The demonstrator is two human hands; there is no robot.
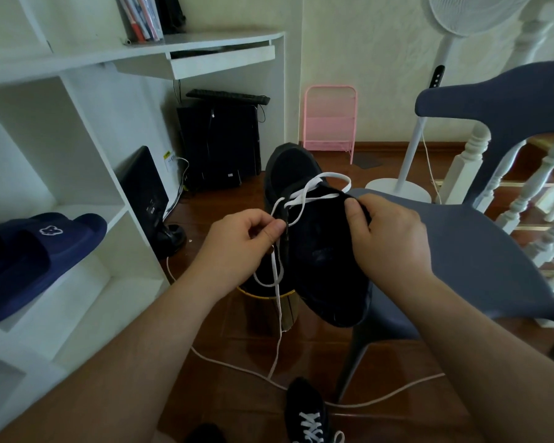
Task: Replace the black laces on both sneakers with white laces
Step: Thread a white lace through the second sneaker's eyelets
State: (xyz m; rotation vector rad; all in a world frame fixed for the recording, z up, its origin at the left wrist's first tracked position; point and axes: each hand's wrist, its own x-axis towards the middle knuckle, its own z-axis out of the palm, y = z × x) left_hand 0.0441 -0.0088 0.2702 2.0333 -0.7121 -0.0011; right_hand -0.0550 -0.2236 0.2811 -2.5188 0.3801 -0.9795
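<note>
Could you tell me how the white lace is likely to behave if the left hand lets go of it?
The white lace looks floppy: below the left hand it hangs limp toward the floor. It probably weighs very little, so it should simply drop. It seems unlikely to slip out entirely, since it already crosses through eyelets on the black sneaker.

One head-worn wide-angle view — looking forward and down, close over the floor [237, 362].

A sneaker [314, 238] rests on the chair [480, 251] seat's left edge, between both hands. Slippers [36, 251] lie on a shelf [77, 302] far left; another shoe [306, 414] lies on the floor [237, 362] below.
</note>
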